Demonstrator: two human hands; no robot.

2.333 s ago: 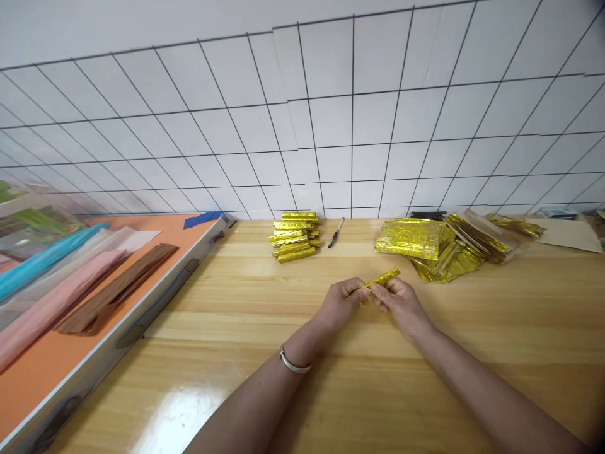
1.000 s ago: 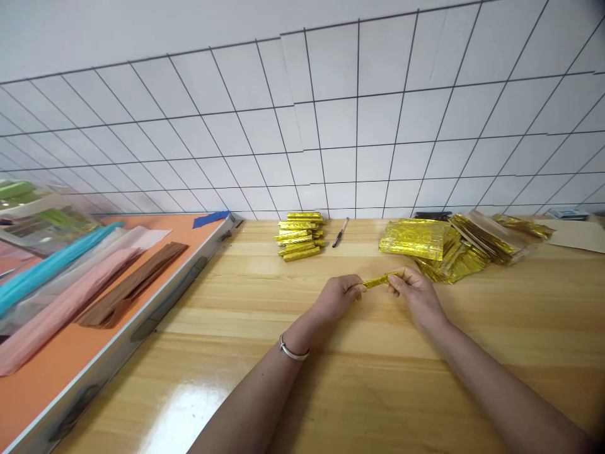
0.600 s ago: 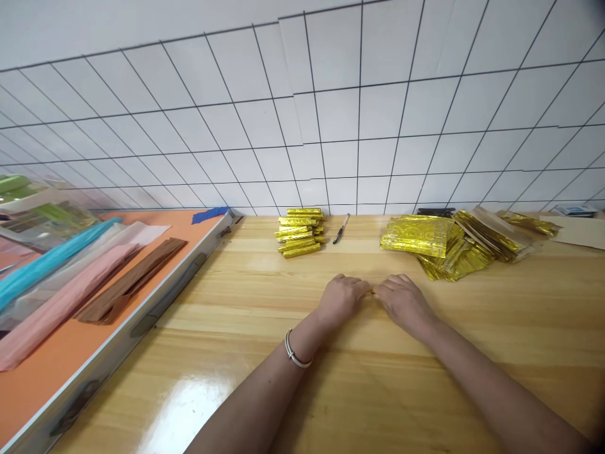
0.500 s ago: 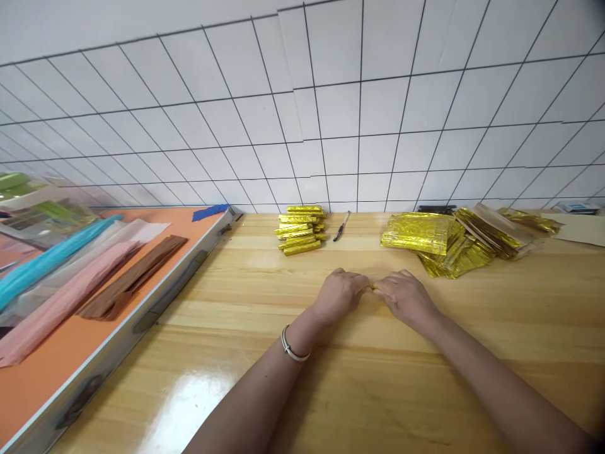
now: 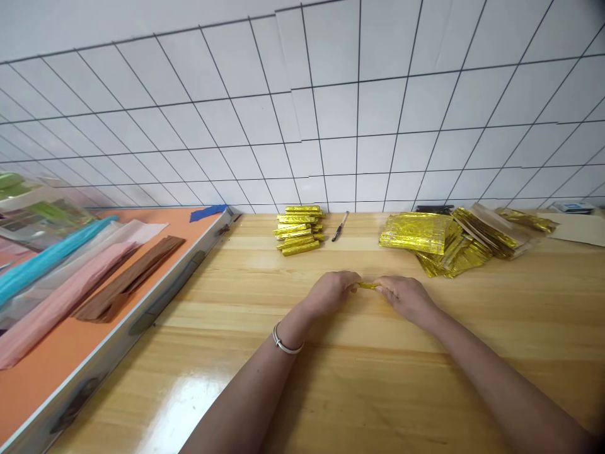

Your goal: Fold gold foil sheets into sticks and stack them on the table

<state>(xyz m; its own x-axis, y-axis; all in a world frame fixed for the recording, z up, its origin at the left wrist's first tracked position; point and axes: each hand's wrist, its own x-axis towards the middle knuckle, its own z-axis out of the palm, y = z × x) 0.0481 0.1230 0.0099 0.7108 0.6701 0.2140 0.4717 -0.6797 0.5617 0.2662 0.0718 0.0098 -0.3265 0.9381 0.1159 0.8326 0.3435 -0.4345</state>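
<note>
A narrow gold foil strip (image 5: 367,285) stretches between my two hands, just above or on the wooden table (image 5: 378,391); the contact is hard to judge. My left hand (image 5: 332,294) is closed in a pinch on its left end. At the right end, the fingers of my right hand (image 5: 407,299) pinch it too. Only the strip's middle shows, since my fingers cover both ends. Beyond my left hand lies a stack of rolled gold foil pieces (image 5: 299,231). Flat gold foil sheets (image 5: 413,233) are heaped beyond my right hand.
A pen (image 5: 340,226) lies between the rolls and the sheets, near the tiled wall (image 5: 331,113). On the left, a raised orange board (image 5: 165,277) bears brown crepe paper (image 5: 130,280), pink paper (image 5: 66,296) and blue paper (image 5: 51,261). Brown cardboard (image 5: 579,228) rests at the far right.
My left hand has moved slightly left, away from the right hand. The gap between them has widened, and more of the gold strip shows.
</note>
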